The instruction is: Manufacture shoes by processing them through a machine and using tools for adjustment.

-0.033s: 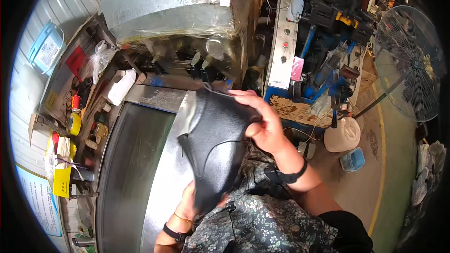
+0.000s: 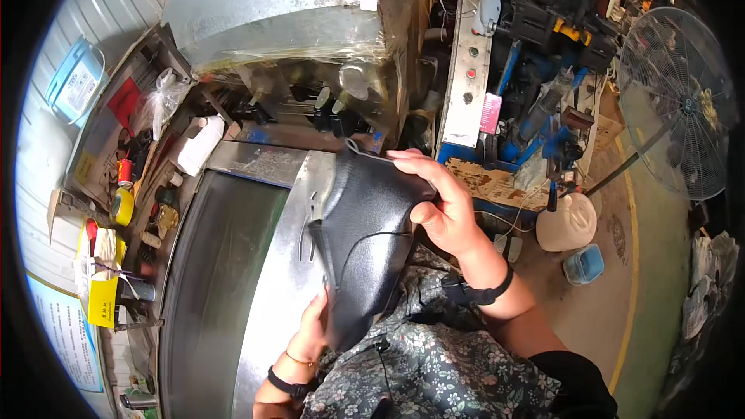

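Observation:
A black leather shoe upper (image 2: pixel 369 225), with a curved seam and a small loop at its top end, is held tilted in front of my body. My right hand (image 2: pixel 446 209) grips its upper right edge, thumb on the near face and fingers over the top. At the lower left edge, my left hand (image 2: pixel 313 322) holds the upper with the thumb along its side; the other fingers are hidden behind the leather. Beneath it lies a shiny metal worktop (image 2: pixel 272 295).
A dark conveyor belt (image 2: pixel 221 248) runs on the left, leading under a metal-covered machine (image 2: pixel 272 39). Farther left, a shelf holds a white bottle (image 2: pixel 198 145) and yellow tape (image 2: pixel 122 206). To the right stand a blue-framed machine (image 2: pixel 512 140), a jug (image 2: pixel 566 223) and a fan (image 2: pixel 687 105).
The shoe upper has turned slightly and shifted a little to the right, showing less of its left side. Both hands keep their hold, and my right hand has moved slightly right with it.

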Action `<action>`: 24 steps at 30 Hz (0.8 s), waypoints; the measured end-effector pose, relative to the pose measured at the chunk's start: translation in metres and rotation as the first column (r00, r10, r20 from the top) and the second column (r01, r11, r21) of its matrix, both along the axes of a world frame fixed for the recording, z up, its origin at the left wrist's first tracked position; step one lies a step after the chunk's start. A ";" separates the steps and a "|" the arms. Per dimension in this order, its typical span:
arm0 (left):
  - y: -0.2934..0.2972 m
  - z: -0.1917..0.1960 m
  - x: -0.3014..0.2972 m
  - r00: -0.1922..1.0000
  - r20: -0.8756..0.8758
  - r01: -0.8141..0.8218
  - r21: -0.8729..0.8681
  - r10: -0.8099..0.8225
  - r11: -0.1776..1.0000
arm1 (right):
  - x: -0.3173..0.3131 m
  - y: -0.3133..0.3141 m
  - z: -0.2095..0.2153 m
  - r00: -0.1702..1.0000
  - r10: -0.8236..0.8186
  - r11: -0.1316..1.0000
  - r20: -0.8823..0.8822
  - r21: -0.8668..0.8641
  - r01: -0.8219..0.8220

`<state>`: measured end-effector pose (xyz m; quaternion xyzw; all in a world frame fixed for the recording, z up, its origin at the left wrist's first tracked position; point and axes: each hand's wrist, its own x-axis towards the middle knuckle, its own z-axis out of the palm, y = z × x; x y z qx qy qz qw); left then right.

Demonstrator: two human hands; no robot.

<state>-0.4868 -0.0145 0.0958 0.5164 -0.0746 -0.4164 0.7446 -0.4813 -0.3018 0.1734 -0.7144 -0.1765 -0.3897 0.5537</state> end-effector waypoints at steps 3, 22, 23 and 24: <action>-0.028 0.016 0.027 0.768 0.626 0.029 0.175 -0.134 0.984 | -0.027 0.005 -0.010 0.980 -0.155 0.938 -0.125 -0.330 0.106; -0.059 0.050 0.065 0.562 0.803 -0.102 0.306 -0.199 0.947 | 0.004 0.016 -0.033 0.940 -0.005 0.933 -0.342 -0.339 -0.119; -0.063 0.047 0.064 0.561 0.804 -0.105 0.305 -0.197 0.946 | 0.005 0.017 -0.030 0.940 -0.002 0.933 -0.341 -0.340 -0.122; -0.070 0.041 0.061 0.572 0.809 -0.147 0.263 -0.135 0.954 | 0.004 0.018 -0.026 0.923 0.013 0.933 -0.384 -0.328 -0.150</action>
